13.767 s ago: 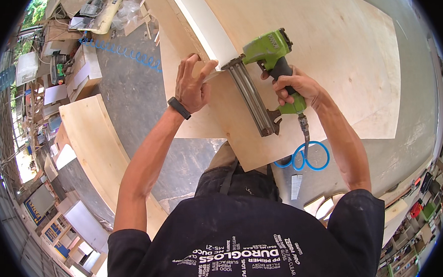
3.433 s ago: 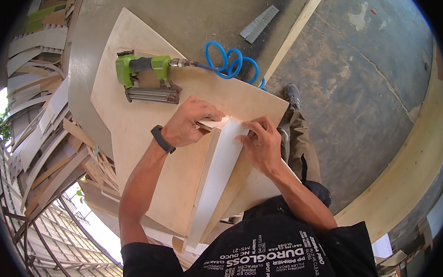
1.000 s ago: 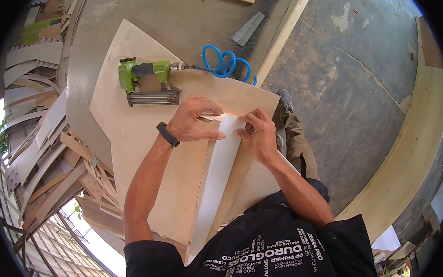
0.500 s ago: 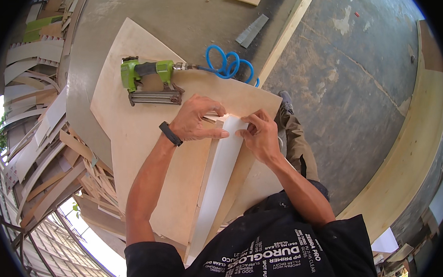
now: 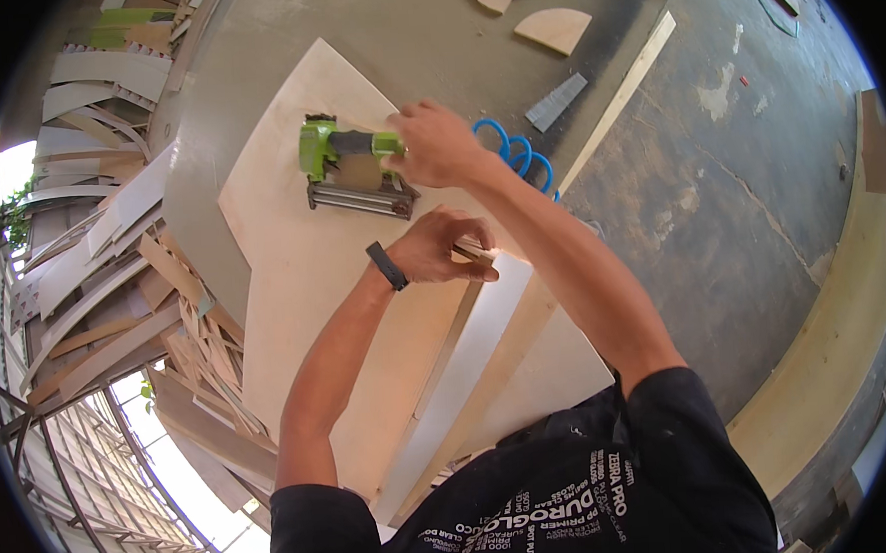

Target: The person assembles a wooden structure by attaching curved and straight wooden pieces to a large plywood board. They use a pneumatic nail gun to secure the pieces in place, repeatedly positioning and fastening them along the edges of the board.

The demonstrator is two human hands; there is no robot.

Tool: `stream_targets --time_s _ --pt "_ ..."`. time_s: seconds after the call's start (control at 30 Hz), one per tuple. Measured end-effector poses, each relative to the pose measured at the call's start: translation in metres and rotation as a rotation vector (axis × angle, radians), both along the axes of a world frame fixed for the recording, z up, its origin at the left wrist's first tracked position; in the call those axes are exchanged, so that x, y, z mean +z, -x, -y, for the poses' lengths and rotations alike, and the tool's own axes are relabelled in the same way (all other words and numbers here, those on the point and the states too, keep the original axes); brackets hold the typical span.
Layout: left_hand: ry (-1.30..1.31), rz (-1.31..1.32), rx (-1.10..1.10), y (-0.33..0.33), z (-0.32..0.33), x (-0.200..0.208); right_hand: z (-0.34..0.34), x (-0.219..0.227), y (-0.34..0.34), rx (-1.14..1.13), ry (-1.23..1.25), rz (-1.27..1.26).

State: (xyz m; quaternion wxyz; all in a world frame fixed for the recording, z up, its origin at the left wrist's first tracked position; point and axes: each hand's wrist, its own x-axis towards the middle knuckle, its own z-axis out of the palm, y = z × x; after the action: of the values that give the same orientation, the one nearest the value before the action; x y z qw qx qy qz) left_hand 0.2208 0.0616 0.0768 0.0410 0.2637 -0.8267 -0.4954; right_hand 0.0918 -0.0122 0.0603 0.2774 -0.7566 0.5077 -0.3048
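My left hand [image 5: 441,247] is curled at the far end of a long wooden strip assembly, its thumb and fingers pinching a thin wooden strip [image 5: 475,259]. Right beside it runs a long white-faced strip [image 5: 467,345], slanting down toward my body. My right hand [image 5: 441,144] is stretched across to a green and black pneumatic nail gun [image 5: 356,144]. Its fingers and thumb close around the handle's end, where they hide the hose fitting. The nail gun lies on its side on a large pale plywood panel [image 5: 291,234]. A coiled blue air hose [image 5: 522,157] shows beyond my right wrist.
Piles of wood offcuts [image 5: 112,264] lie along the left. On the far floor are rounded plywood pieces [image 5: 554,30] and a grey tapered piece [image 5: 557,103]. A long timber [image 5: 622,99] lies at the panel's far right, and a curved wooden board [image 5: 818,357] stands at the right.
My right hand has left the white-faced strip and moved up and left to the nail gun. My left hand stays at the strip's end. The whole view has shifted slightly.
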Motion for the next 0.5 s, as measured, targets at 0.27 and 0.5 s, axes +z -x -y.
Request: stream_targets --time_s 0.27,0.5 --pt "-0.251 0.048 0.091 0.014 0.000 0.008 0.064 -0.042 -0.053 0.064 -0.003 -0.262" --pt "-0.043 0.045 -0.037 0.002 0.005 -0.017 0.010 0.032 0.049 -0.263 -0.065 0.025"
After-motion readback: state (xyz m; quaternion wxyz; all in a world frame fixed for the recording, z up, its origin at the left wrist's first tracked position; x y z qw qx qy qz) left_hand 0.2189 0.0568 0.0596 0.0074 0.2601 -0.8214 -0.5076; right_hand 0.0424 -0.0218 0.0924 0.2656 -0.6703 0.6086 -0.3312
